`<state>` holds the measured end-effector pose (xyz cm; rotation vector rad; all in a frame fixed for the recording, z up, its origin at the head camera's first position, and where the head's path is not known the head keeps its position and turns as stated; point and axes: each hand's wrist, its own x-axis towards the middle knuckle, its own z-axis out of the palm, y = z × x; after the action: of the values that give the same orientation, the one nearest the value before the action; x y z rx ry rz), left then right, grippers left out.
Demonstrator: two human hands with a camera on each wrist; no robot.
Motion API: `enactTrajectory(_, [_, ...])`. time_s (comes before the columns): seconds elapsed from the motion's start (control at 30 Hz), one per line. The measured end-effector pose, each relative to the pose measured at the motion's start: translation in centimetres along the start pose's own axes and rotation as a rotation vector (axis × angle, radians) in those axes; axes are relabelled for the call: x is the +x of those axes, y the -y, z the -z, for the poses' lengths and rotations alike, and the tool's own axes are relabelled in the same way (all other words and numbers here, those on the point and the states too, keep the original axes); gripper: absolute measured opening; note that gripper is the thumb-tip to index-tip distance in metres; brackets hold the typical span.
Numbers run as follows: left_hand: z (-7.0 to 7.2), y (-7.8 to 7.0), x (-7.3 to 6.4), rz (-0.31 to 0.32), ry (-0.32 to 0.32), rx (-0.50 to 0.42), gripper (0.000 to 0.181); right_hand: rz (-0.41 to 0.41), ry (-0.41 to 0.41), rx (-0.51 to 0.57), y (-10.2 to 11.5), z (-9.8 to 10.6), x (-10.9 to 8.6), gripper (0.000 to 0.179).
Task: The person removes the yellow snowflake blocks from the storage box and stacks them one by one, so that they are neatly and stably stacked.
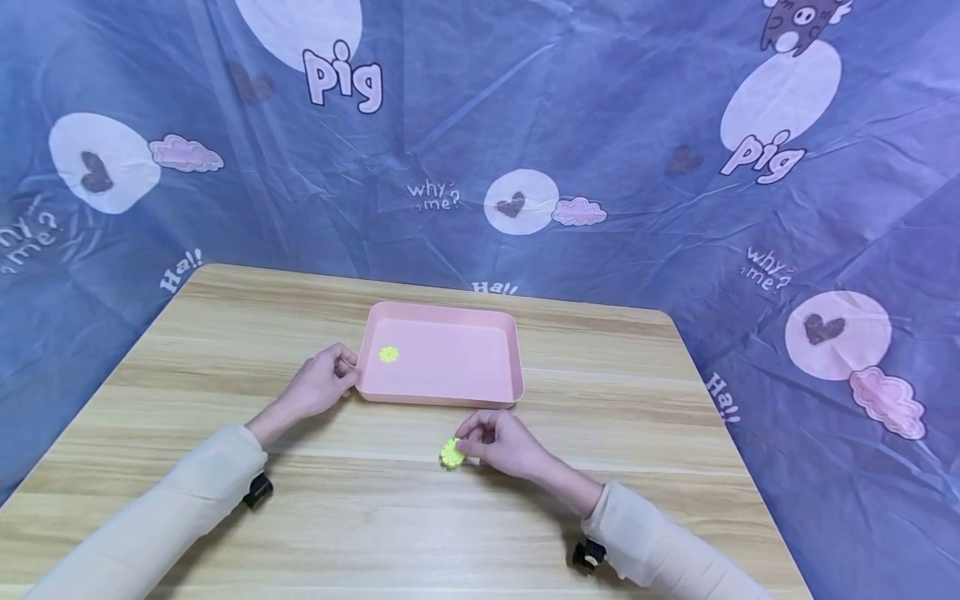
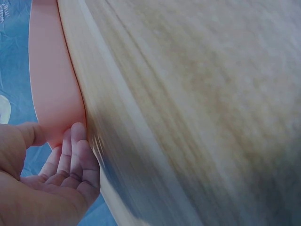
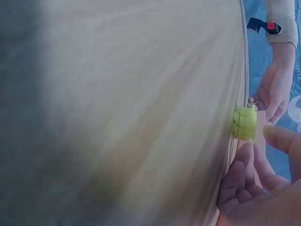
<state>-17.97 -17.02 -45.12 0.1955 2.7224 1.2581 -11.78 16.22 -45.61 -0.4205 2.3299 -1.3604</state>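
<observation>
A shallow pink tray (image 1: pixel 442 398) stands on the table, with a yellow flower-shaped disc (image 1: pixel 388 354) lying inside at its left. My left hand (image 1: pixel 324 383) holds the tray's near left corner. In the left wrist view the thumb and curled fingers (image 2: pixel 77 162) lie on either side of that corner. A thick yellow-green piece with a toothed edge (image 3: pixel 245 124) is on the table in front of the tray. Around its right side are the fingers of my right hand (image 1: pixel 504 442). The right wrist view shows a fingertip beside the piece and a small gap to the thumb.
The light wooden table (image 1: pixel 315 533) has rounded far corners. A blue printed cloth (image 1: pixel 450 108) hangs behind it and along both sides. A black wrist camera (image 1: pixel 588 556) is strapped under the right sleeve, and another (image 1: pixel 258 490) under the left.
</observation>
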Motion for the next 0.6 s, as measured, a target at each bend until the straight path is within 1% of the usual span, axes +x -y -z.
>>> enactTrajectory(0.17, [-0.1,0.0,-0.1,0.0,-0.001,0.004,0.019,0.021,-0.031,-0.078,0.0,-0.3,-0.2,0.019])
enactTrajectory(0.43, [-0.2,0.0,-0.3,-0.005,-0.006,0.005,0.02,0.052,-0.051,-0.198,0.3,-0.9,-0.6,0.036])
enactTrajectory(0.6, [-0.3,-0.1,-0.4,-0.007,-0.011,0.004,0.02,0.06,-0.051,-0.247,0.4,-1.1,-0.6,0.043])
